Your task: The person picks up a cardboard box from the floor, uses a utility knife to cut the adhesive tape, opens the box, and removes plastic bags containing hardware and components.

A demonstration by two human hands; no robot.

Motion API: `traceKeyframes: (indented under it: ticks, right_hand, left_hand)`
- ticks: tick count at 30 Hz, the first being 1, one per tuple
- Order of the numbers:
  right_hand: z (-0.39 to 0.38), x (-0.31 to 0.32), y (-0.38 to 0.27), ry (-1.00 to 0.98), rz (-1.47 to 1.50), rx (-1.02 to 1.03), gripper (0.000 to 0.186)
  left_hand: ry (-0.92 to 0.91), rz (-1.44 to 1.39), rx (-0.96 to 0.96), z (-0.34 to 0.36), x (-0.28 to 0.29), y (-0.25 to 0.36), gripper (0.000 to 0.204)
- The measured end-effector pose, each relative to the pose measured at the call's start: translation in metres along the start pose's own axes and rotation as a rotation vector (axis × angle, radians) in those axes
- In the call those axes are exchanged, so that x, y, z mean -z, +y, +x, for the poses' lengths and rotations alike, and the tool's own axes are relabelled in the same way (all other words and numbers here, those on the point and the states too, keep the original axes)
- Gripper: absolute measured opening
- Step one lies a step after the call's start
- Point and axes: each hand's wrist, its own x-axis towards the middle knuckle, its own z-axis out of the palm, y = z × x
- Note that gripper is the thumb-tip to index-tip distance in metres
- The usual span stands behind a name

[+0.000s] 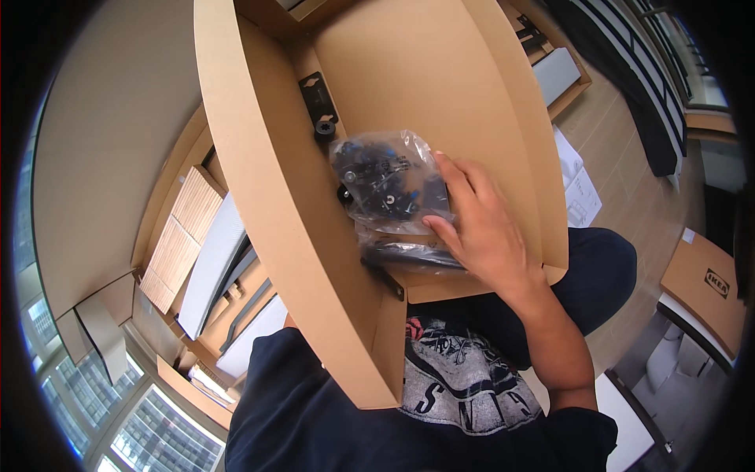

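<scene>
My right hand (484, 224) reaches into an open cardboard box (417, 63), its thumb and fingers closed on the right edge of a clear plastic hardware bag (381, 177). Small black and metal fittings show through the plastic, some with blue on them. Below it in the box lies another clear bag (413, 253) with dark long parts. Along the box's left wall are a black metal bracket (317, 98) and a round black knob-like piece (324, 130). A sliver of skin shows beyond the left wall, but my left hand itself is hidden.
The box tilts across my lap. On the left, a larger carton (193, 138) holds wood-grained panels (181, 236) and pale panels. To the right lie paper sheets (580, 185), another parts carton (568, 98), long black rails (629, 94) and a brown cardboard box (702, 291).
</scene>
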Motion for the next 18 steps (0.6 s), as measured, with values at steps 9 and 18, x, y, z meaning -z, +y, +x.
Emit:
traceKeyframes:
  ticks: [9,18]
  right_hand:
    - [0.002,0.080,0.043,0.153,0.087,-0.333,0.069]
    - [-0.031,0.119,0.092,0.165,0.783,-0.456,0.050]
  left_hand:
    - [0.022,0.053,0.007,0.000,0.001,0.013,0.061]
    - [0.009,0.201,0.099,0.030,-0.008,0.021,0.059]
